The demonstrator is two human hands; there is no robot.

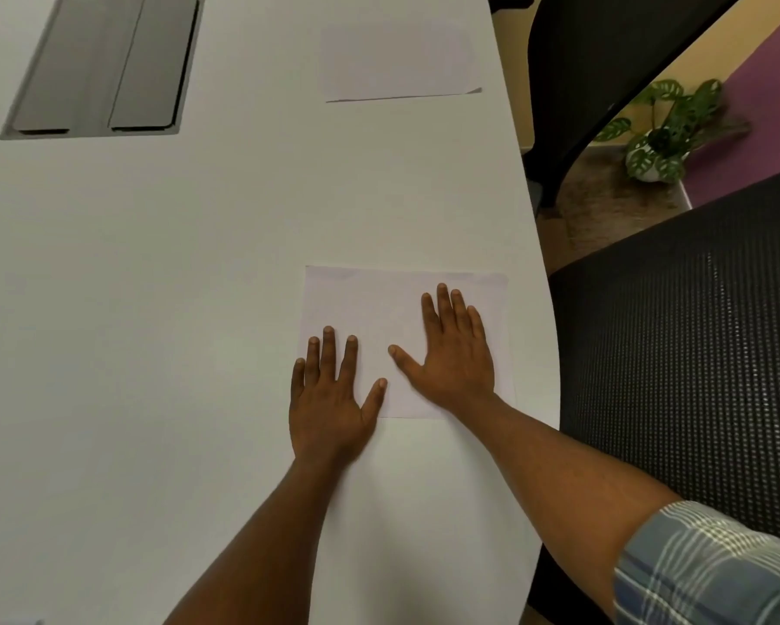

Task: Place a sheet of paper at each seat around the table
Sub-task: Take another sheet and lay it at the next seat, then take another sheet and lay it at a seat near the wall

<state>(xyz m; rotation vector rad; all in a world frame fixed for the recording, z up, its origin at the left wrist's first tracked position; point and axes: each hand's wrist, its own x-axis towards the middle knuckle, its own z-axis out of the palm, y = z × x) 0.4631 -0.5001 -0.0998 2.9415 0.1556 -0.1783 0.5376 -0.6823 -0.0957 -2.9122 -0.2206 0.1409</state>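
A broad white table (154, 309) filled most of the view, its curved edge running down the right side. Beside that edge, a black mesh chair (694, 354) was seen close against the table at the near seat, and a second dark chair (604, 60) stood further along, at the next seat. A grey recessed panel (99, 69) with two closed flaps was set into the tabletop at the upper left. Beyond the chairs, brown floor, a yellow wall and a purple strip were visible, with a small potted plant (663, 128) of spotted green leaves placed on the floor by the wall.

A sheet of paper (379, 300) was laid flat on the table in front of the near mesh chair, just inside the table edge. A second sheet (397, 65) was seen lying further up the table, before the far chair, with its near right corner slightly lifted.

The right hand (451, 354) was spread flat, palm down, on the right half of the near sheet, fingers extended and nothing gripped. The left hand (329, 394) was likewise laid open and flat, its fingers resting on the lower left corner of the same sheet and its palm partly on the bare table. A plaid sleeve (703, 566), rolled above the elbow, was seen on the right arm.
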